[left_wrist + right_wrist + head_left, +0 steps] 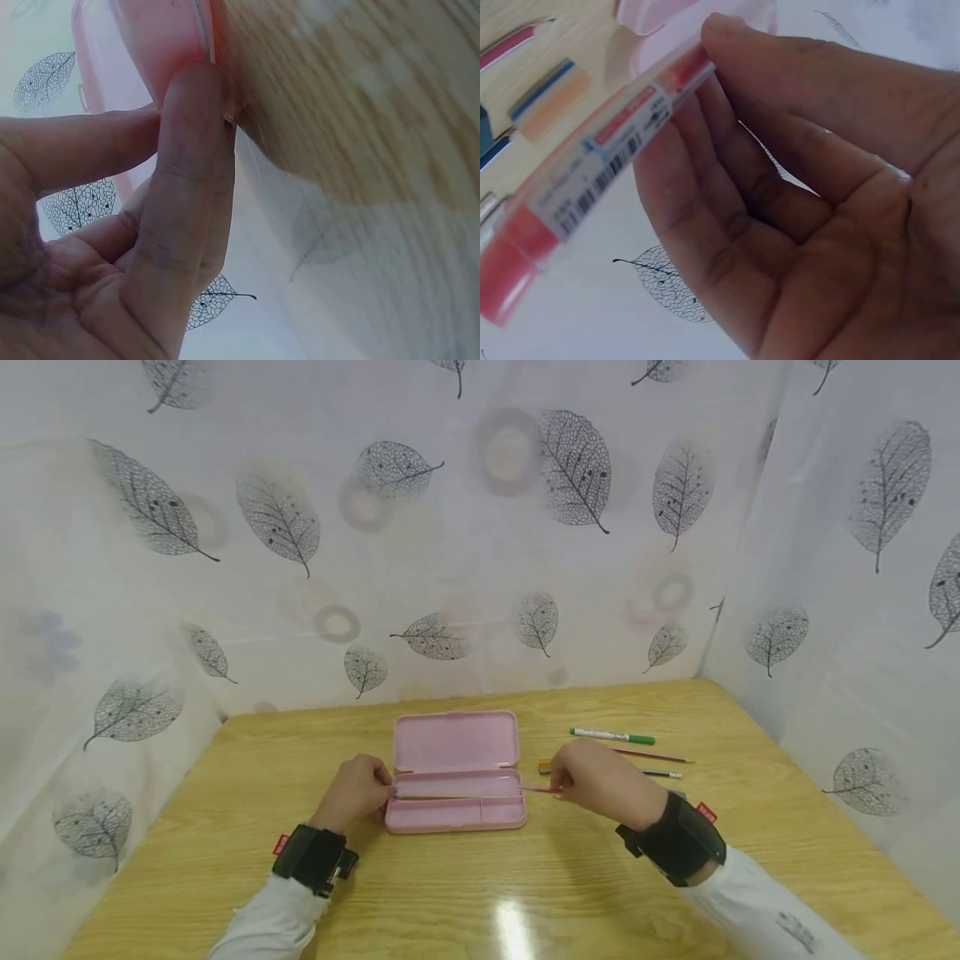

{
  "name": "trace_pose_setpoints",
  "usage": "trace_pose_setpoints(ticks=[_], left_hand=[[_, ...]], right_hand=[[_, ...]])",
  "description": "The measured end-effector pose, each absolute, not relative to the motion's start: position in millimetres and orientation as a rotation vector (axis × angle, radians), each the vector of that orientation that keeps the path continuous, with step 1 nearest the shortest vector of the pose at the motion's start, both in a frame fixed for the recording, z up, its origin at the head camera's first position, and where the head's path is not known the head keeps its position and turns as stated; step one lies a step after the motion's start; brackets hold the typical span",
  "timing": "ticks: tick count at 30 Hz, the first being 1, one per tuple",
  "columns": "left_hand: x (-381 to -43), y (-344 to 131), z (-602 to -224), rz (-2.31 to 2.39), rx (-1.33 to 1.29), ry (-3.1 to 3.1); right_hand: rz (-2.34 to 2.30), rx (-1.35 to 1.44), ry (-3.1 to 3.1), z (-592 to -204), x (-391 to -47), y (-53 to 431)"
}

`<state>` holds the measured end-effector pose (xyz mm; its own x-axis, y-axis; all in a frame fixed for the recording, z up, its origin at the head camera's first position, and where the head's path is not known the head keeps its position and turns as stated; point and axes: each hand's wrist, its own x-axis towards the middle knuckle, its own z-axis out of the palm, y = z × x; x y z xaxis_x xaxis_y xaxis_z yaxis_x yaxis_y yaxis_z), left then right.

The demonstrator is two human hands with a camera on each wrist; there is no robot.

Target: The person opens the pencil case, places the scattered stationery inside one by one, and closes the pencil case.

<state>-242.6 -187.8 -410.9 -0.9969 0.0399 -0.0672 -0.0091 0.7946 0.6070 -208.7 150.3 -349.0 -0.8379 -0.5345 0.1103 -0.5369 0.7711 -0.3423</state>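
An opened pink pencil case [456,817] lies on the table in the head view, its lid tipped back and its lower tray split into compartments. My left hand [356,793] pinches the case's left end between thumb and fingers, which the left wrist view shows close up. My right hand [600,781] is just right of the case. In the right wrist view it holds a pen [607,161] with a clear barrel, a red end and a barcode label, between thumb and fingers. The pen's thin front part points toward the case's right edge.
Right of the case lie a green-capped marker [611,736], a red pencil [656,754] and a dark pencil [663,773]. An orange and blue eraser [547,101] lies near them, partly behind my right hand in the head view. A leaf-patterned curtain [450,560] surrounds the wooden table [442,893].
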Motion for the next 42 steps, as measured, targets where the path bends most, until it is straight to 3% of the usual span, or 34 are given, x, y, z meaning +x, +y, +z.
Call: trace_pose_setpoints(ticks=[23, 42], left_hand=[[-246, -189, -416, 0.971, 0.020, 2.936], [-244, -188, -415, 0.987, 0.017, 2.916]], right_hand=[[0.521, 1.010, -2.831, -327, -217, 97], [0.522, 1.075, -2.740, -333, -238, 65]])
